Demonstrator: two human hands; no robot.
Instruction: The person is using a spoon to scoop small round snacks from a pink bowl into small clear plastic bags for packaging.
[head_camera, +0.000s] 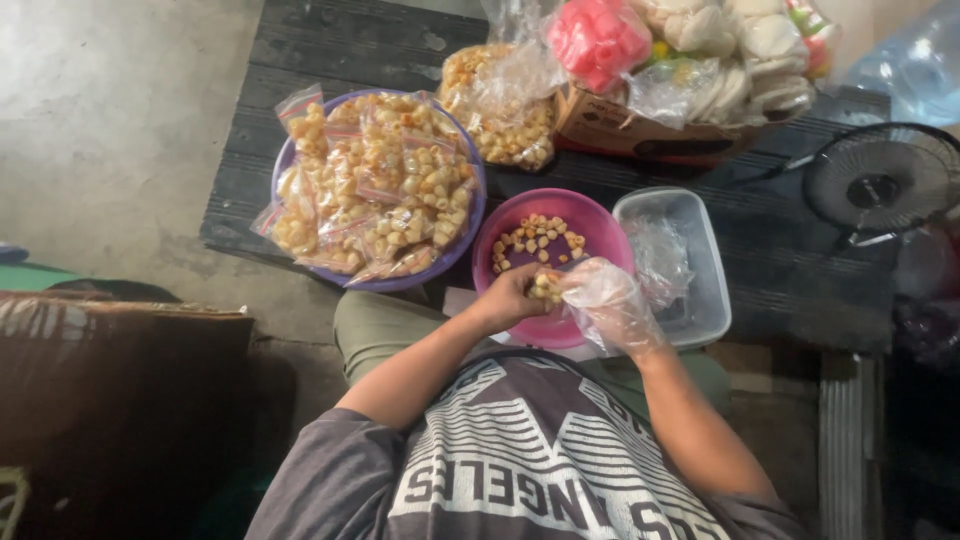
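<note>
Left hand (512, 297) and right hand (610, 305) meeting over pink plastic bowl (600, 235) of loose ring snacks (538, 240), purple plastic basin (465, 235) of bagged snacks left of it, clear rectangular plastic tub (700, 260) right, cardboard box (610, 125) behind, small black fan (880, 180) far right, all on dark slatted surface (330, 50)

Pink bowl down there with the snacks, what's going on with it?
A seated person is working over the pink bowl of small yellow ring-shaped snacks. The left hand holds a few pieces, and the right hand, wrapped in clear plastic, meets it. Beside them, a purple basin is heaped with filled bags; a clear tub holds plastic.
</note>
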